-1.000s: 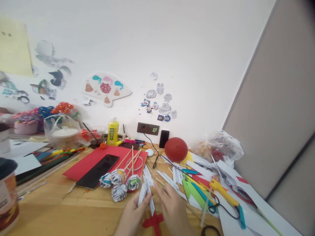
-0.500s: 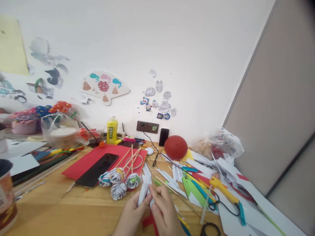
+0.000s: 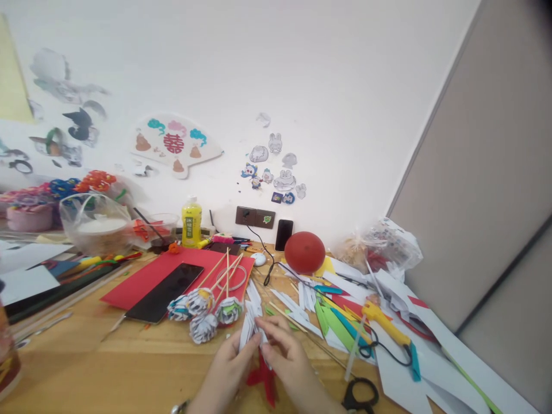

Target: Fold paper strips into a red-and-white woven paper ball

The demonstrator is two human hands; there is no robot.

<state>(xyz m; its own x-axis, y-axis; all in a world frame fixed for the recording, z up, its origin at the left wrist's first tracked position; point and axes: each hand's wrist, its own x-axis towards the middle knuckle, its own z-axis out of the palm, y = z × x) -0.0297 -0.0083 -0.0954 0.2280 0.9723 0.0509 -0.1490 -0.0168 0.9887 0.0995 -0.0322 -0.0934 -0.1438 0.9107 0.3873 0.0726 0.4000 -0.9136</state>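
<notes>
Between my two hands are folded white paper strips [image 3: 248, 329]. My left hand [image 3: 228, 359] pinches them from the left, thumb on top. My right hand [image 3: 282, 351] grips the same strips from the right, fingers bent together near their tops. How the strips join is hidden by my fingers. Below the hands a red star-like paper piece [image 3: 263, 379] lies on the table. Left of my hands rest several paper flowers [image 3: 203, 328] on wooden sticks [image 3: 227, 276]. More cut white paper strips [image 3: 297, 313] lie just beyond the right hand.
A black phone [image 3: 166, 293] lies on red paper [image 3: 142, 276]. To the right are a yellow glue gun [image 3: 386, 325], scissors [image 3: 361, 394], coloured paper strips [image 3: 330, 322] and white sheets [image 3: 397, 374]. A red balloon [image 3: 305, 253] and yellow bottle [image 3: 191, 221] stand by the wall.
The view has shifted slightly right. My right fingers have risen along the white strips, and more of the red paper piece now shows beneath my hands.
</notes>
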